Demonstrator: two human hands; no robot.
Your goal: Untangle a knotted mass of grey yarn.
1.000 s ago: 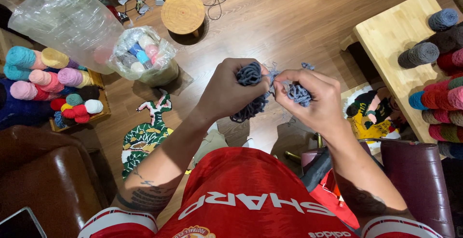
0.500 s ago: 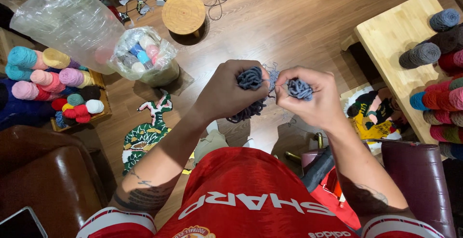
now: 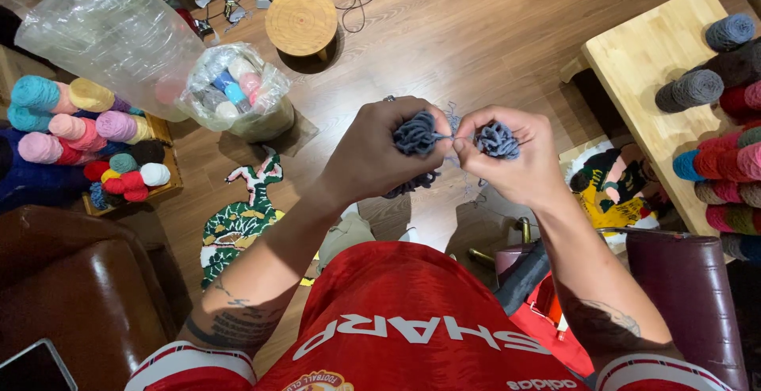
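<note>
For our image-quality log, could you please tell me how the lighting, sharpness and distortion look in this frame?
Head view: even indoor light, soft shadows under the round stool; mild glare on the clear plastic bag; left hand, right hand and grey yarn fairly sharp; wide-angle bending toward edges.

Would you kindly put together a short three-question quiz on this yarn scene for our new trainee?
1. True or false: the left hand and the right hand each grip a clump of grey-blue yarn.
2. What stands on the floor just beyond the hands? A) a round wooden stool B) a metal bucket C) a glass vase
3. Fill in: the clear plastic bag of small yarn balls sits on the ___ floor.

Key: 1 true; 2 A; 3 wooden.
</note>
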